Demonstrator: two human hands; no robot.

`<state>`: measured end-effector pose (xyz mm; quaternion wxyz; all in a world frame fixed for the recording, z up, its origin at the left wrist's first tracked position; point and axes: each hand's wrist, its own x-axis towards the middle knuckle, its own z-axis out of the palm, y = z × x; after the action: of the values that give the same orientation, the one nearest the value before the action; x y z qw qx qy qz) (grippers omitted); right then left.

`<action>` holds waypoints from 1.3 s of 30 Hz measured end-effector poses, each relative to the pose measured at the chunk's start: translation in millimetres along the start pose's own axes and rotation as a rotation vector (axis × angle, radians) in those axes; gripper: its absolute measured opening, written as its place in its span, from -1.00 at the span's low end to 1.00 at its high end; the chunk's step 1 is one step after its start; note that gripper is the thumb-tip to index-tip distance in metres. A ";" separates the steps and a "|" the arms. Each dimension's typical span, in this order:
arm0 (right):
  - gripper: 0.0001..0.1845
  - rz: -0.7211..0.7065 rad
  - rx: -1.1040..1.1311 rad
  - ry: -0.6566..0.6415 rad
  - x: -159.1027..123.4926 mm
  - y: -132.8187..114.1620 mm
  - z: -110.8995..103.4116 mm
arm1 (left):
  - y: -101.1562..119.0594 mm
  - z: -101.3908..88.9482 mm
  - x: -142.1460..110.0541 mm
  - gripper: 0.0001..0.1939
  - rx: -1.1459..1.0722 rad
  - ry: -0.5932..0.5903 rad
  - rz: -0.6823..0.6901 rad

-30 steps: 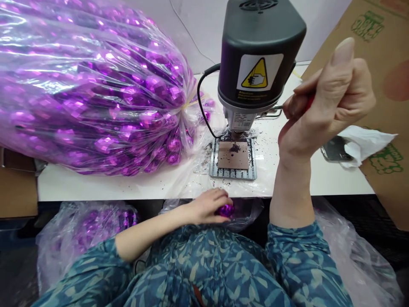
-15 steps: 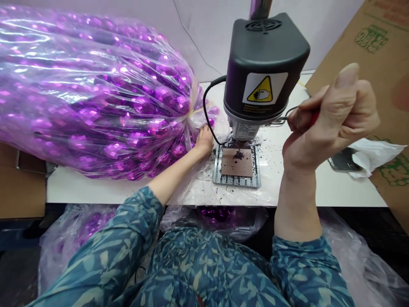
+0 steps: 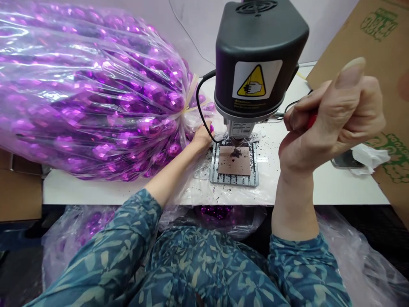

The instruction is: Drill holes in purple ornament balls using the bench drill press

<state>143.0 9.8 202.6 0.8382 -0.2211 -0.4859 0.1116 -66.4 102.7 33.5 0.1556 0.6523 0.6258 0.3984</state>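
Note:
My right hand (image 3: 332, 119) is wrapped around the red handle (image 3: 312, 118) of a lever on the bench drill press (image 3: 252, 81). This machine has a black motor housing with a yellow hand-warning label. Under it, a brown square board (image 3: 234, 166) with a small hole lies on the slotted metal base (image 3: 217, 182), strewn with dark shavings. Left of the base, my left hand (image 3: 202, 137) has its fingers closed on a small shiny purple ball (image 3: 211, 127), partly hidden by the fingers. Close by is the tied neck of a clear plastic bag (image 3: 128, 98) full of purple faceted balls.
A black cable (image 3: 198, 100) loops beside the machine. At the right of the white table (image 3: 345, 192) lie a phone (image 3: 347, 160) and crumpled white tissue (image 3: 370, 158), before a large cardboard box (image 3: 348, 47). More purple items (image 3: 217, 212) show in plastic below the table edge.
My left hand has drawn slightly back from the small purple balls, with one now at its fingers. My right hand stays on the lever handle. The view has shifted a little.

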 end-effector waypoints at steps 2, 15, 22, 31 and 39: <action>-0.45 -0.002 0.006 -0.004 -0.8 -0.3 -0.2 | 4.9 -19.2 -32.7 -0.67 0.015 0.002 -0.052; -0.45 0.027 0.047 -0.016 -0.5 0.5 -0.2 | 51.5 -23.0 -126.9 -0.44 -1.217 -0.131 -0.551; -0.42 0.026 -0.048 -0.053 -1.3 -0.3 -3.3 | 43.8 5.3 -113.3 -0.28 -1.063 -0.110 -0.354; -0.48 0.013 0.085 -0.038 -0.3 -3.7 -0.4 | 33.0 24.5 -106.6 -0.26 -0.761 -0.174 -0.140; -0.49 0.009 0.059 -0.061 -1.3 -5.3 -0.9 | 38.4 23.2 -108.7 -0.41 -0.434 -0.164 0.124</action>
<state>143.0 4.4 203.8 0.8285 -0.1952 -0.5068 0.1365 -12.3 0.8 10.4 0.3177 0.6707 0.4696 0.4781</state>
